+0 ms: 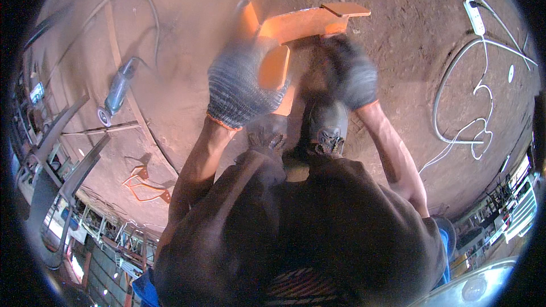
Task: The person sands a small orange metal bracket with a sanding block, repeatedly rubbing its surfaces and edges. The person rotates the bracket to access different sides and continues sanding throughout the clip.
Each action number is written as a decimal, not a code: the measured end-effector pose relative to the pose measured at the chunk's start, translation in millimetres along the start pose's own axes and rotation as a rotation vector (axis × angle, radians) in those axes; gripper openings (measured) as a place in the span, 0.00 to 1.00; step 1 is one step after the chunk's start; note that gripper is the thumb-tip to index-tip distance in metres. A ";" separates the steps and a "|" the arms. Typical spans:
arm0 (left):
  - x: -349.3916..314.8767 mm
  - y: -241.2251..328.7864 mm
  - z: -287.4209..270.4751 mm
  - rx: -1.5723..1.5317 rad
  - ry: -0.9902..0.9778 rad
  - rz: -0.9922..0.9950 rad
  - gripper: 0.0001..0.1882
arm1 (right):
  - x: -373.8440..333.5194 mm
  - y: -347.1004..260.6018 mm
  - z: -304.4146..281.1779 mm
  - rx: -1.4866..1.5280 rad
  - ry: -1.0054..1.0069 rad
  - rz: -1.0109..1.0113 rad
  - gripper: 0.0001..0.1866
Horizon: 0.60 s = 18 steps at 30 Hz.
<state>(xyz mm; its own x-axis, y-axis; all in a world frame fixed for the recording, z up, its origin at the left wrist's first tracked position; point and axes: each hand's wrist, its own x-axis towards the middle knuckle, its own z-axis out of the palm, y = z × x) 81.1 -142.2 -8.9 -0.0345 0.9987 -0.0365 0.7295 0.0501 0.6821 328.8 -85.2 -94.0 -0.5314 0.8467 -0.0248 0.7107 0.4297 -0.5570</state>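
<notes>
L hand (pixel 242 85) grip wrapped on orange metal pc (pixel 296 24); R hand (pixel 351 74) blurred at its rt end, can't tell grip state. Grinder (pixel 118 91) on flr (pixel 404 28), L side.

Orange angular metal piece (pixel 298 25); mottled grey knitted gloves (pixel 236 88), orange cuffs (pixel 223 123); white oblong power strip (pixel 474 17); brown floor (pixel 406 5).

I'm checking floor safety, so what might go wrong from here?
The orange piece, gripped by the left hand near the shoes, might slip and strike one. The grinder lying on the floor, its disc in view, could get kicked. The white loop, perhaps cable or hose, might trip someone.
</notes>
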 end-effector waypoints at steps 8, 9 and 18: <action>1.3 -2.0 2.9 -0.028 -0.010 -0.006 0.21 | -2.6 15.3 5.0 -0.042 0.033 -0.030 0.21; 1.2 -2.4 7.0 -0.042 -0.016 0.000 0.21 | -10.7 20.5 9.8 -0.116 0.055 -0.113 0.22; -0.7 1.1 -1.7 -0.025 -0.026 -0.011 0.21 | -12.9 17.7 -12.4 0.029 -0.077 -0.158 0.21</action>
<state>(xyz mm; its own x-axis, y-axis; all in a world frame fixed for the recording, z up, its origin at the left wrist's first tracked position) 80.7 -142.9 -6.8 -0.0245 0.9977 -0.0631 0.7116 0.0617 0.6999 353.9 -84.6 -93.3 -0.6701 0.7422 0.0022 0.6024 0.5456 -0.5826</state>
